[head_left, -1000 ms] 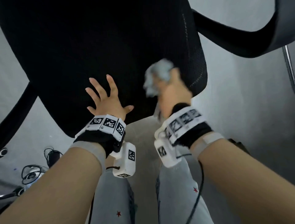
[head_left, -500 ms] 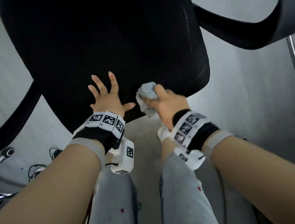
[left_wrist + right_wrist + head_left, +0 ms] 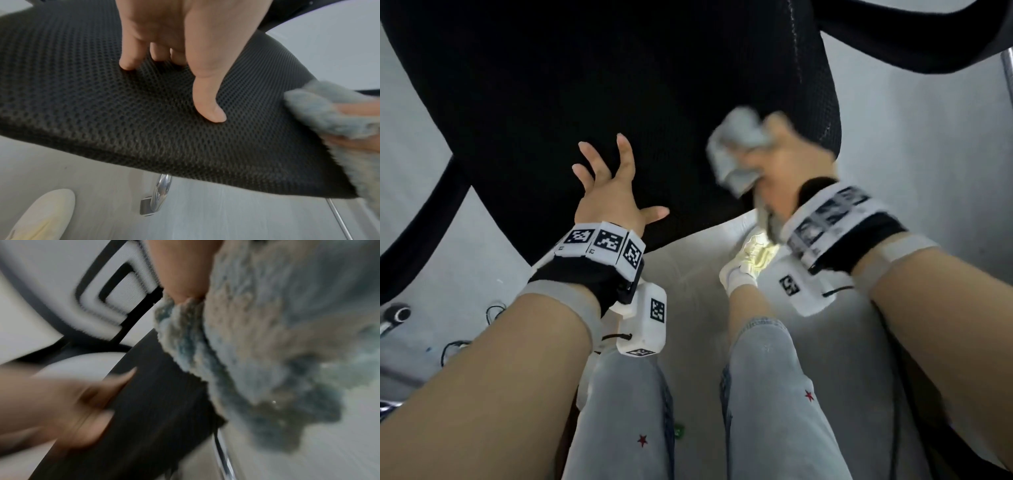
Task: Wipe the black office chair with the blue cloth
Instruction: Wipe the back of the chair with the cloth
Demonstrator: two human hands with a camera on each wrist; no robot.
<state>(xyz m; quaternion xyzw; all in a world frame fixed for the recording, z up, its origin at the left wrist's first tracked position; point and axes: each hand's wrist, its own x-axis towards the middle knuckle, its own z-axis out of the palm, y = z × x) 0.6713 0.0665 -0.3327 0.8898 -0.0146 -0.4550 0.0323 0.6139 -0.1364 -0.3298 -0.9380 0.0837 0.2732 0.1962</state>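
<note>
The black office chair's mesh seat (image 3: 619,102) fills the upper head view, and its weave shows close up in the left wrist view (image 3: 102,105). My left hand (image 3: 613,192) lies spread on the seat near the front edge, fingertips (image 3: 127,65) and thumb pressing the mesh. My right hand (image 3: 784,164), blurred, grips the bunched blue cloth (image 3: 739,144) against the seat's front right part. The cloth shows at the right edge of the left wrist view (image 3: 333,113) and fills the right wrist view (image 3: 267,353).
Black armrests curve at the upper right (image 3: 914,41) and at the left (image 3: 421,219). A chrome chair leg (image 3: 160,194) stands under the seat on the pale floor. My legs in grey jeans (image 3: 774,394) and a white shoe (image 3: 746,263) are below. Cables (image 3: 455,346) lie at the left.
My right hand has swept the cloth away from the front edge, up and right across the seat. The left hand stays spread in the same place.
</note>
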